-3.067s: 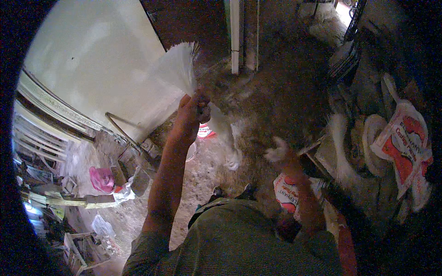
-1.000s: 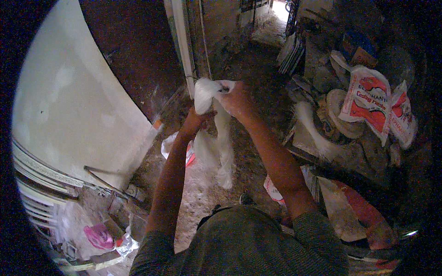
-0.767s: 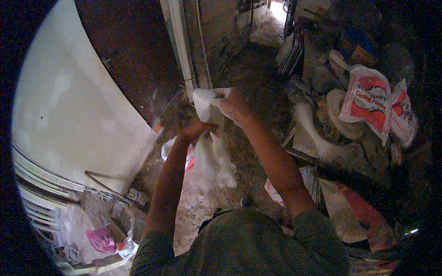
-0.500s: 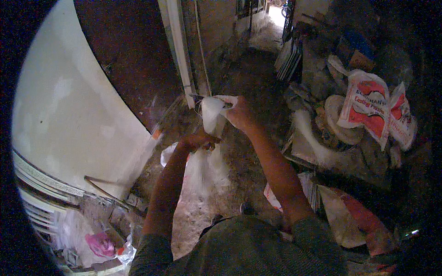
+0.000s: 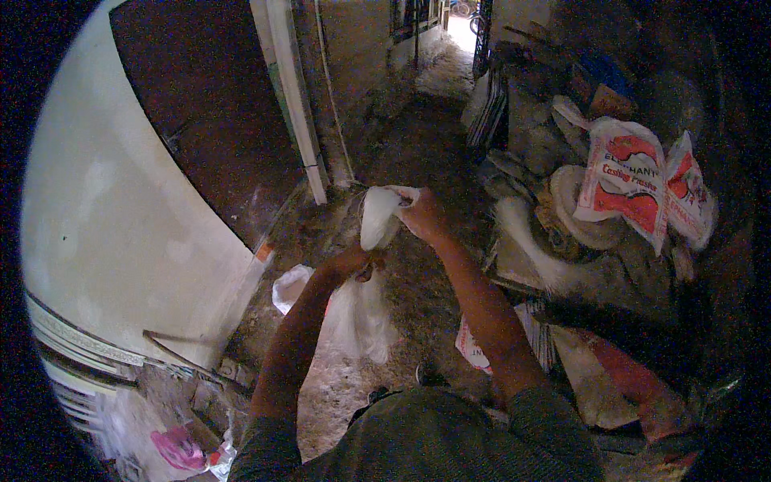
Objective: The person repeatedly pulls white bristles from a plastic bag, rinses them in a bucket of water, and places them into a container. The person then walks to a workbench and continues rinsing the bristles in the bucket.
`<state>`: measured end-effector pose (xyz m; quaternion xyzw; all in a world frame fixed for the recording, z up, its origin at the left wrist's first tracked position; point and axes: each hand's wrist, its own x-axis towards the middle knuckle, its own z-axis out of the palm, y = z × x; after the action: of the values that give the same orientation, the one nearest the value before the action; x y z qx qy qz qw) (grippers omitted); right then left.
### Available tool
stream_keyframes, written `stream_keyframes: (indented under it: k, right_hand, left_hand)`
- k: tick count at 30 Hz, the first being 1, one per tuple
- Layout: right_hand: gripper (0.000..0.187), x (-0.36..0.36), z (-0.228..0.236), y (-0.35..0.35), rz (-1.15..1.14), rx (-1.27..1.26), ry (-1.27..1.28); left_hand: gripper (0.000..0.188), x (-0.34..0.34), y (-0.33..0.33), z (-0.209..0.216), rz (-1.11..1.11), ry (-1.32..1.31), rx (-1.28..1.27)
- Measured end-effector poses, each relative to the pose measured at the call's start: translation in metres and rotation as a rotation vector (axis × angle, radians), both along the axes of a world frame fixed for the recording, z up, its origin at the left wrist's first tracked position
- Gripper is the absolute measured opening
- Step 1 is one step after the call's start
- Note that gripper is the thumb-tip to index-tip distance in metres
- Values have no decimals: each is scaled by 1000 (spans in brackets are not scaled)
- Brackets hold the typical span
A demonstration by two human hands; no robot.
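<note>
A bundle of fine white fibre (image 5: 377, 218) hangs in front of me between my two hands. At its top end, my right hand (image 5: 421, 213) is closed on the bundle. Lower down, my left hand (image 5: 353, 263) wraps round the fibre with bent fingers. Beneath that hand, loose strands fan out in a thin veil over the floor. Past my left forearm, an open white bag (image 5: 291, 289) stands on the ground.
To the left leans a large pale panel (image 5: 120, 177) beside a dark board (image 5: 209, 104). White-and-red sacks (image 5: 622, 181) lie on a cluttered heap at right, above more pale fibre (image 5: 522, 229). A pink bag (image 5: 178, 448) sits at lower left. Stacked sheets (image 5: 487, 104) stand near the far doorway.
Both hands and the bundle sit a little lower in the picture. The lower strands hang longer and spread wider. The surroundings have shifted slightly left as the view turned.
</note>
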<state>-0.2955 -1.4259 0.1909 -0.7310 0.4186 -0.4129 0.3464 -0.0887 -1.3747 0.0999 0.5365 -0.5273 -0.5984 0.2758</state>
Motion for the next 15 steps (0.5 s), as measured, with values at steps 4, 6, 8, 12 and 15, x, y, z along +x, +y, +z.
stream_keyframes:
  k: [4,6,8,12,15]
  right_hand:
    - [44,-15,-14,18,-233,-136,262]
    - [43,-24,-24,34,-331,-203,456]
    - [44,-35,-35,42,-358,-326,598]
    - [44,-57,-62,24,-219,-358,806]
    - [44,-77,-88,8,-103,-275,842]
  left_hand:
    - [41,-12,5,11,94,20,-2]
    - [42,-14,12,18,114,-6,5]
    - [43,-13,21,24,90,-99,10]
    - [51,-15,24,21,-16,-312,24]
    - [51,-22,18,6,-105,-332,67]
